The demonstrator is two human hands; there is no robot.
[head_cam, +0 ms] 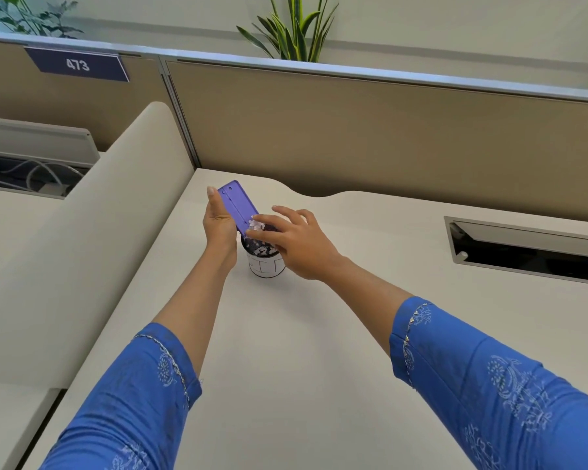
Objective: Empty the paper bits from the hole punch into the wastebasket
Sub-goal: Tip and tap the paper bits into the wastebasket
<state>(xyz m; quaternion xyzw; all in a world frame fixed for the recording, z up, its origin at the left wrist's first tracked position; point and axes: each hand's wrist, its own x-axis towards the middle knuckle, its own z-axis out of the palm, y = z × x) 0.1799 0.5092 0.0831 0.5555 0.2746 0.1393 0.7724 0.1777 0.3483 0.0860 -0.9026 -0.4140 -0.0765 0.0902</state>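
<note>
A purple hole punch (237, 205) is tilted over a small white wastebasket (266, 264) on the desk, its underside facing me. My left hand (219, 221) grips the punch along its left side. White paper bits (256, 225) cling at the punch's lower end, and more lie inside the wastebasket's dark opening. My right hand (294, 239) reaches over the wastebasket, its fingertips touching the lower end of the punch among the paper bits. How the right fingers hold there is partly hidden.
The cream desk (286, 334) runs to a tan partition (370, 130) at the back. A recessed cable tray (526, 249) lies at the right. A curved cream divider (116, 232) stands at the left, and plants rise behind the partition.
</note>
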